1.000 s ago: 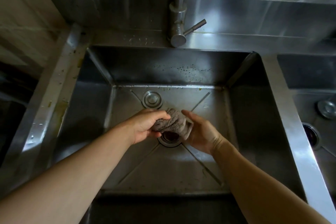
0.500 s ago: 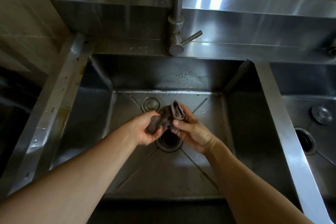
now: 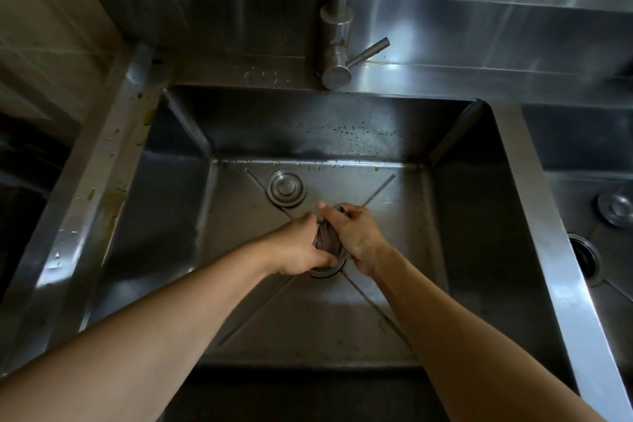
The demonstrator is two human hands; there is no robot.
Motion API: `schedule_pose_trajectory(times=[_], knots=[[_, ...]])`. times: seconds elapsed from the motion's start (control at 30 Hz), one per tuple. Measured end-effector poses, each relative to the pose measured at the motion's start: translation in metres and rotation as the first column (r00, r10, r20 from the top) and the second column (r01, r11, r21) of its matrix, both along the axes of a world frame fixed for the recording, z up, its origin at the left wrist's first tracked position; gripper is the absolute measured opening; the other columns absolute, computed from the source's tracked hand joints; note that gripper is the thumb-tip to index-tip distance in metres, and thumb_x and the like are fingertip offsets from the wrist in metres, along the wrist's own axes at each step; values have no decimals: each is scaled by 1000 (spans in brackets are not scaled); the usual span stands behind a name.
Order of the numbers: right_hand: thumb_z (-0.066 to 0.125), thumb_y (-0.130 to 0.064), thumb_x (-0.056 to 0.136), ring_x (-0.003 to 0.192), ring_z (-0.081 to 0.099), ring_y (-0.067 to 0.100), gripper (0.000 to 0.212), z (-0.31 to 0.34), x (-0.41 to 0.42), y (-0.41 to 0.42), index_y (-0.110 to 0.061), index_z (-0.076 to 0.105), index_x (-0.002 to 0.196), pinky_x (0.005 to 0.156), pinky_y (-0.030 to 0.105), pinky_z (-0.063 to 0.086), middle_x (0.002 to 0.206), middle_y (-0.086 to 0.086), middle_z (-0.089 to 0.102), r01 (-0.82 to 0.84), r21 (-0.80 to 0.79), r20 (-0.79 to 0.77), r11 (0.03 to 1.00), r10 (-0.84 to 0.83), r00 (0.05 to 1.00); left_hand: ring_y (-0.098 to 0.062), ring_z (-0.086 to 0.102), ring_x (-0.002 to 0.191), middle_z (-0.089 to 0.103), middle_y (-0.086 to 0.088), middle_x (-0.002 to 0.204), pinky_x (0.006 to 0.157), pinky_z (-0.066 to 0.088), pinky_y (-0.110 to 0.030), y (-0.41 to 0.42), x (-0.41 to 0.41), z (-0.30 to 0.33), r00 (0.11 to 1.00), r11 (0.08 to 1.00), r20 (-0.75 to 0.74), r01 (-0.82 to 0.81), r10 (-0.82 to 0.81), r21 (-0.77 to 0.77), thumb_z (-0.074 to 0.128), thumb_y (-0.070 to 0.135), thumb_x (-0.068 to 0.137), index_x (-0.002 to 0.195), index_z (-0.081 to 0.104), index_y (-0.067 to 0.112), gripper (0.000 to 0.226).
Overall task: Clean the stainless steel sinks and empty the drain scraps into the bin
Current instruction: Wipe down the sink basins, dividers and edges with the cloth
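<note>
Big stainless sink (image 3: 479,202), second sink (image 3: 582,154) to its right with an open drain (image 3: 584,259). Faucet (image 3: 337,20) behind, no water seen running. Both hands low over the main drain (image 3: 325,270): left hand (image 3: 298,247) and right hand (image 3: 356,236) each curled tight round a brown-grey cloth (image 3: 327,241) bunched between them. Looks like wringing, so twist the hands opposite ways, keep it over the drain so drips go down. Round drain plug (image 3: 286,188) lies on the sink floor, just behind. Scraps and bin not visible. No brand, label or writing readable.
</note>
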State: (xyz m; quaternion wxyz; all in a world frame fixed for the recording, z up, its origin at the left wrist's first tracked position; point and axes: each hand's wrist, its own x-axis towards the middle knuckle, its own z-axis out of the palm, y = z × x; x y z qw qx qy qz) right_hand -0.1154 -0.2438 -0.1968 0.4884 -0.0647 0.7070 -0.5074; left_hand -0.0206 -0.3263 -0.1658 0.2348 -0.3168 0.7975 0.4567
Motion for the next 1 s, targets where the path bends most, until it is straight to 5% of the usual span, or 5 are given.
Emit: schedule_pose_trajectory(times=[0.2, 0.33, 0.47, 0.6, 1.0], knots=[[52, -38, 95, 83, 63, 25, 46, -3, 2, 0, 7, 59, 104, 79, 41, 53, 91, 18, 66, -83, -26, -25, 996, 83, 996, -19, 56, 105, 58, -5, 109, 95, 48, -40, -2, 6, -25, 961, 944, -63, -252, 271, 213, 72, 15, 81, 130, 35, 9, 61], [47, -45, 96, 81, 62, 22, 39, -6, 3, 1, -8, 56, 87, 80, 40, 52, 82, 9, 63, -118, -3, -94, 993, 117, 989, -18, 64, 87, 65, -14, 101, 60, 51, -26, -5, 7, -31, 878, 758, 21, -425, 478, 494, 71, 8, 83, 118, 43, 0, 46], [52, -41, 95, 56, 47, 9, 36, 1, -5, -2, -17, 46, 68, 53, 19, 40, 62, -3, 49, -123, 49, -302, 991, 132, 944, -22, 66, 95, 67, -20, 108, 74, 53, -27, -9, 2, -23, 910, 740, 62, -372, 410, 561, 71, 7, 82, 116, 52, -2, 40], [53, -39, 95, 52, 44, 7, 40, 0, -9, -6, -18, 45, 61, 46, 13, 34, 58, -4, 47, -168, 156, -368, 973, 215, 905, -16, 57, 82, 61, -6, 97, 71, 47, -29, -12, -7, -5, 999, 994, 31, 18, -21, 111, 72, 25, 82, 104, 49, 15, 33], [55, -45, 81, 90, 66, 34, 43, -95, -4, -28, -8, 70, 97, 87, 48, 54, 97, 18, 69, -112, 412, 0, 904, 123, 992, -33, 62, 99, 62, -14, 113, 73, 45, -36, 11, 0, -74, 954, 818, 74, 287, -289, -498, 46, 2, 90, 140, 22, 5, 56]])
